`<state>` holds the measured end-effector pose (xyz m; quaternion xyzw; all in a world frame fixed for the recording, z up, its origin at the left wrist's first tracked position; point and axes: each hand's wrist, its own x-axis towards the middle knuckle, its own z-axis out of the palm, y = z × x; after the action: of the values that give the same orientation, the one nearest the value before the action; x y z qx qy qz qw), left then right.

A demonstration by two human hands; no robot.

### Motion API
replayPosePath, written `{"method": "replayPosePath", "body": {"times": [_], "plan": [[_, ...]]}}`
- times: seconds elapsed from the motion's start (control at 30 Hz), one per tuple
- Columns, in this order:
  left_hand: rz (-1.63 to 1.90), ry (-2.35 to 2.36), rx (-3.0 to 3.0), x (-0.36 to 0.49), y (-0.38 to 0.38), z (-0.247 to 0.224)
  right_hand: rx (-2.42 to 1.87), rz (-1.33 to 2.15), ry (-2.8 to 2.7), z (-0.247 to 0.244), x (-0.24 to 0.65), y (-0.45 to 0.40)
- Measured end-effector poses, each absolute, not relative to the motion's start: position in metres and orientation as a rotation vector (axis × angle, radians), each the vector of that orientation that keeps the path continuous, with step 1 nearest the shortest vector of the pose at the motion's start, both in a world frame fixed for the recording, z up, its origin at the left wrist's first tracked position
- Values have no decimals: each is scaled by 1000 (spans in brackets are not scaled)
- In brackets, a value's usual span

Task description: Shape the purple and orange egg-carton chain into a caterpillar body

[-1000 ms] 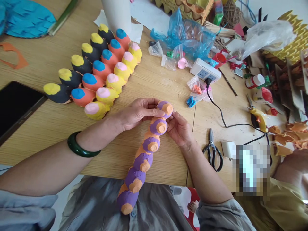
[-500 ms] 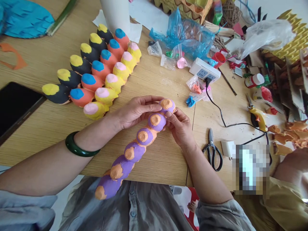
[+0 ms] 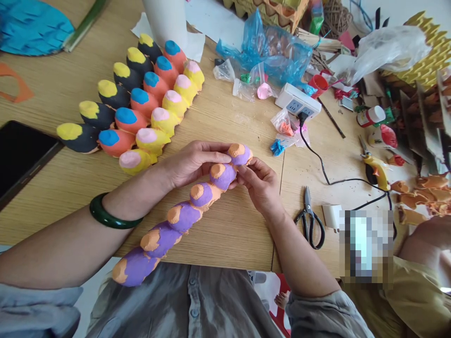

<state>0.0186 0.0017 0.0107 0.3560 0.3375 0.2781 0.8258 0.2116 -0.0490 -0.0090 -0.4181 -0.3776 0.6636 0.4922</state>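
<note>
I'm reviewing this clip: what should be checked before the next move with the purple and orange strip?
1. Both hands on the strip: ok. The left hand and right hand both grip the purple-and-orange egg-carton strip near its far end.
2. Near end supported: not ok. It sticks out past the table edge, unheld.
3. Paint dry: cannot tell.
4. Strip apart from the painted strips: ok. They lie to the left, not touching it.
5. Scissors out of the way: ok. They lie on the table right of the right hand.
</note>
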Motion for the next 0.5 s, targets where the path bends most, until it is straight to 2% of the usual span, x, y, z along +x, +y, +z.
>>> {"method": "replayPosePath", "body": {"times": [0.23, 0.5], "plan": [[590, 738, 901, 23, -4, 10, -1122, 1588, -938, -12, 212, -50], [654, 855, 972, 24, -10, 14, -995, 1672, -923, -14, 211, -54]]}}
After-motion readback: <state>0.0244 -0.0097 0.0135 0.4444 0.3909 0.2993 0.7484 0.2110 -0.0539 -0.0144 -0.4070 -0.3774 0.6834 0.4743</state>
